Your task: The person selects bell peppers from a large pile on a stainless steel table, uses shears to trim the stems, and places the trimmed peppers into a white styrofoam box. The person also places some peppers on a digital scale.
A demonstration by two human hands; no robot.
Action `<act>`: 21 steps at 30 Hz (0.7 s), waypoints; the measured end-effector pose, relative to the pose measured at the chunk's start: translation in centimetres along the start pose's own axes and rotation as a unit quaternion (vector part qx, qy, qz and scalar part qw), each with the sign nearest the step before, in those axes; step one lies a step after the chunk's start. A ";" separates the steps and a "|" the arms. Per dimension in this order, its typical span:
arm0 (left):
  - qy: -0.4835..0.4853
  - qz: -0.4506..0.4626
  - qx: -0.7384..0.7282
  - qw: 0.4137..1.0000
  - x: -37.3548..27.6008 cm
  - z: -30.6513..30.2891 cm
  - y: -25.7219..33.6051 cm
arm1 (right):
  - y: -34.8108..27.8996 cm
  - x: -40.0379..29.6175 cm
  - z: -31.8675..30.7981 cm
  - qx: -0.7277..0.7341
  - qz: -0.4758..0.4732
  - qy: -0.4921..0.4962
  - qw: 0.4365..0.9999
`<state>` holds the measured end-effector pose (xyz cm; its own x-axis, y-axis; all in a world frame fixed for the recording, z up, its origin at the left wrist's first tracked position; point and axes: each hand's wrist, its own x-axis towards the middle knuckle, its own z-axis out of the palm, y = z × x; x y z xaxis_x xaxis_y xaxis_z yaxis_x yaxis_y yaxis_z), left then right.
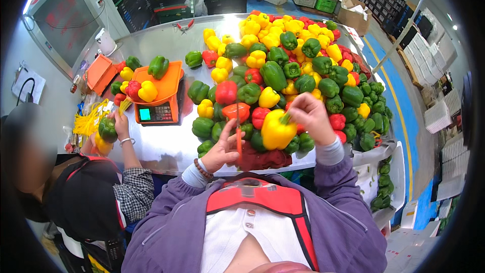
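My right hand [311, 116] pinches the green stem of a large yellow bell pepper [279, 129], which hangs upright over the near edge of the pile. To its left, my left hand [221, 147] holds red-handled scissors [238, 138], whose blades point away from me. Beyond the blades lie a red bell pepper [226, 92] and an orange-red one [236, 112]. A dark red cloth [261, 158] rests at the table's near edge, under the yellow pepper. Many green, yellow and red bell peppers [273, 76] are heaped in front of both hands.
A metal table [161, 161] carries an orange scale [158, 110] with peppers on its tray. At the left a co-worker's hand [122, 124] holds peppers near yellow ties [91, 117]. Red-handled pliers [185, 25] lie at the far edge. A white crate [398, 182] stands at the right.
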<state>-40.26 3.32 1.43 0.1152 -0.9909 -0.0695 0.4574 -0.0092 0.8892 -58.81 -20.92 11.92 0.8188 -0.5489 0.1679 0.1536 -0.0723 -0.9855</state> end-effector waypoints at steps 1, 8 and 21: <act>-0.019 -0.004 0.012 1.000 0.3 0.3 0.7 | 0.0 -0.8 2.0 0.040 0.018 -0.020 0.999; -0.134 0.023 -0.033 0.990 0.8 1.8 1.5 | -0.9 -2.3 7.9 0.012 0.030 -0.041 0.999; -0.158 -0.030 -0.056 0.985 -1.2 1.2 1.5 | 0.7 -4.0 11.1 0.151 0.000 0.054 0.987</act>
<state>-40.74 4.30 3.36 -0.1879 -0.9814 0.0397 0.5516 -0.0720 0.8310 -55.90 -9.54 10.83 0.7577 -0.6357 0.1477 0.3241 0.1700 -0.9306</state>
